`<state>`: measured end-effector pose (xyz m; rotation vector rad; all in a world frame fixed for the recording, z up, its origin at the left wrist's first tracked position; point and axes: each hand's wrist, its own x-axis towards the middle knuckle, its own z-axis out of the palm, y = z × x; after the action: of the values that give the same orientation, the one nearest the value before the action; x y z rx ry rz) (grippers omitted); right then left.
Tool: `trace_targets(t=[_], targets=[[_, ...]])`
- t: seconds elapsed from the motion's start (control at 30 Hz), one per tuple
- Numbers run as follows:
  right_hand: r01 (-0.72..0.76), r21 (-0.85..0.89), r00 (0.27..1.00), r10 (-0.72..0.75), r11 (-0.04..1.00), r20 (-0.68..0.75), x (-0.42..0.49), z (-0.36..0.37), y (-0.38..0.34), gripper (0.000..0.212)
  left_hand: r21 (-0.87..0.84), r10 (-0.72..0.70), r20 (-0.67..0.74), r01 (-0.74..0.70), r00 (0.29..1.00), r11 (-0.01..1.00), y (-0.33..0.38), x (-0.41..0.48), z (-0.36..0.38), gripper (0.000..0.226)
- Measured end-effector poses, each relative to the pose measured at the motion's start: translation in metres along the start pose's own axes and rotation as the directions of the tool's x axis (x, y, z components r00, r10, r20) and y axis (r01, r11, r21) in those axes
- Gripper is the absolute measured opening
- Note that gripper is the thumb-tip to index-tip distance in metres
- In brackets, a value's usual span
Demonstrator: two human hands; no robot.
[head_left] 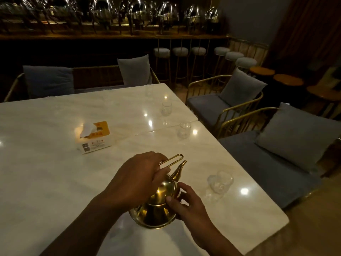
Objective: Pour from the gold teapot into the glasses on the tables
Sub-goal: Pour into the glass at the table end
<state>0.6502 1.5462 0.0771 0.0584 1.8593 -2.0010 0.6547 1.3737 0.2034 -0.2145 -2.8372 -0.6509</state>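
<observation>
My left hand (138, 178) is closed over the wire handle (172, 159) of the gold teapot (156, 207), fingers curled round it, with the pot's body just below and at four o'clock of my palm. My right hand (186, 205) cups the pot's side from three o'clock, thumb on the rounded body and fingers wrapped round its far flank. The teapot sits low over the near edge of the white marble table (46, 182); I cannot tell whether its base touches the top. Its spout (180, 169) points toward one o'clock. The closest glass (220, 181) stands at two o'clock of the pot, apart from the spout and near the table's right edge. Farther along that edge, at twelve to one o'clock, is a second glass (184, 130), then a third glass (167, 108) on the adjoining table (73, 106). A tissue box (94, 136) lies at eleven o'clock, well apart. Beyond the tables stand cushioned chairs (230, 100) and bar stools (180, 51).
</observation>
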Motion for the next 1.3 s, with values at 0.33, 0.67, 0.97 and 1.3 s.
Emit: trace_targets(t=[0.33, 0.67, 0.97, 1.3], targets=[[-0.104, -0.039, 0.995, 0.104, 0.994, -0.006, 0.047, -0.126, 0.01, 0.043, 0.153, 0.047, 0.114, -0.065, 0.992, 0.986, 0.065, 0.07, 0.095, 0.032], [-0.248, 0.085, 0.969, 0.245, 0.965, 0.042, 0.039, -0.161, 0.016, 0.062, 0.156, 0.031, 0.212, -0.065, 0.977, 0.986, 0.096, 0.105, 0.125, 0.037], [-0.289, 0.109, 0.952, 0.273, 0.951, 0.137, 0.043, -0.177, 0.012, 0.052, 0.181, 0.091, 0.239, -0.137, 0.967, 0.974, 0.109, 0.125, 0.132, 0.035], [-0.336, 0.144, 0.936, 0.314, 0.931, 0.157, 0.034, -0.174, 0.013, 0.057, 0.218, 0.028, 0.341, -0.108, 0.939, 0.97, 0.115, 0.134, 0.134, 0.034]])
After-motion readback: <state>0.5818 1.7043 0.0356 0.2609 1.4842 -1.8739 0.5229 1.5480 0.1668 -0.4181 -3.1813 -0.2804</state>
